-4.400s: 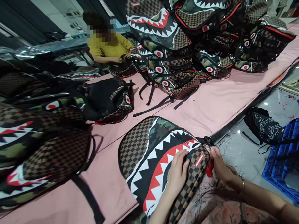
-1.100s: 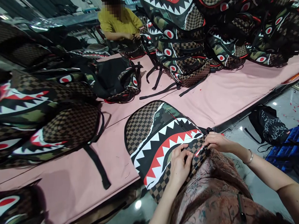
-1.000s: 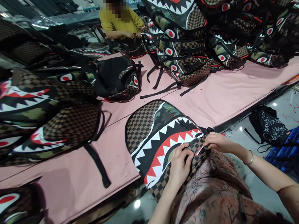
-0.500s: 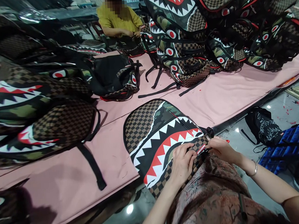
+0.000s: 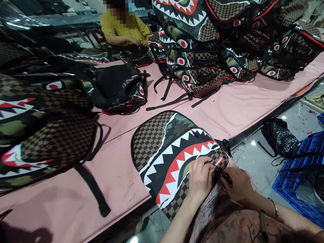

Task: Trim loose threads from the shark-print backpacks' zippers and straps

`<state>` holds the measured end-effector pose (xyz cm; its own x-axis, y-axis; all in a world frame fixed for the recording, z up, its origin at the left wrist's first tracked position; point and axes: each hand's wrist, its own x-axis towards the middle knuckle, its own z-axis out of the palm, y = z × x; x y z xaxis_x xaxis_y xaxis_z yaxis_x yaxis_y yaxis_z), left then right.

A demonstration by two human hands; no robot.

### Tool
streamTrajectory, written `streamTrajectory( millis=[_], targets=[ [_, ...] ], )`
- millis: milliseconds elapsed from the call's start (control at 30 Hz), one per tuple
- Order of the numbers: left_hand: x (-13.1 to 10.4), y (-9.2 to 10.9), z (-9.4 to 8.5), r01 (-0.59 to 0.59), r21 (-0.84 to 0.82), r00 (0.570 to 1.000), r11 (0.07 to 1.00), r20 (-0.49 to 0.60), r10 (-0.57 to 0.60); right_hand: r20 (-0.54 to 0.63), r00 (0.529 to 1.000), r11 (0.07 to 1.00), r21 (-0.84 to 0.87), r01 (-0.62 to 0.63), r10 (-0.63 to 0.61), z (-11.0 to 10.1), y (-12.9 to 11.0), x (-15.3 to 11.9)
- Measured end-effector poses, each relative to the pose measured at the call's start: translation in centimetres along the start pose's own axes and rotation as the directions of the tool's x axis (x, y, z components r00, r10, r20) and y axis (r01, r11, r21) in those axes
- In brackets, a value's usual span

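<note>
A backpack (image 5: 176,149) with brown checks, camouflage and a red and white shark mouth lies over the near table edge. My left hand (image 5: 201,177) is closed on its lower right edge, fingers bent over the checked fabric. Just right of it, my right hand (image 5: 238,184) is wrapped round a small black tool (image 5: 223,175), whose tip points at the backpack's edge beside my left fingertips. Near that tip a small red and white label (image 5: 219,161) shows on the checks. The exact contact between tool and fabric is too small to tell.
Stacked shark-pattern backpacks (image 5: 194,62) stand on the pink table (image 5: 126,173) at the back, more lie at the left. Across the table sits a person in a yellow top (image 5: 125,30). On the floor at the right are a black bag (image 5: 282,137) and a blue crate (image 5: 291,187).
My right hand has turned and moved down slightly, and the black tool in it now shows. My left hand keeps its hold on the backpack. The view has shifted a little to the right.
</note>
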<state>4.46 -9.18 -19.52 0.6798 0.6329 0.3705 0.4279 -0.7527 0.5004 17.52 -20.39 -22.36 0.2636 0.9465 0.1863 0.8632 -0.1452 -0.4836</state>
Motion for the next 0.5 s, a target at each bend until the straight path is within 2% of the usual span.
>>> streamTrajectory(
  millis=[167,300,367,433,500],
  targets=[
    [0.0,0.7,0.5,-0.036,0.050,0.997,0.998,-0.069,0.040,-0.017,1.000,1.000,-0.004,-0.007,0.007,0.0,-1.5,0.4],
    [0.0,1.0,0.1,-0.006,0.014,0.991,1.000,-0.134,0.008,0.008,0.999,0.992,0.120,-0.032,0.031,-0.6,-1.4,0.7],
    [-0.1,1.5,-0.4,0.019,-0.052,0.988,0.998,-0.155,-0.027,0.028,0.998,0.960,0.273,-0.056,0.050,-1.2,-0.4,1.1],
    [-0.5,2.3,-0.8,0.017,-0.151,0.993,0.988,-0.115,-0.035,0.043,0.996,0.892,0.442,-0.091,0.080,-1.8,1.3,2.0],
    [-1.1,3.2,-0.7,-0.043,-0.250,0.999,0.967,-0.043,0.033,0.104,0.987,0.804,0.573,-0.158,0.120,-2.3,3.6,3.4]
  ],
)
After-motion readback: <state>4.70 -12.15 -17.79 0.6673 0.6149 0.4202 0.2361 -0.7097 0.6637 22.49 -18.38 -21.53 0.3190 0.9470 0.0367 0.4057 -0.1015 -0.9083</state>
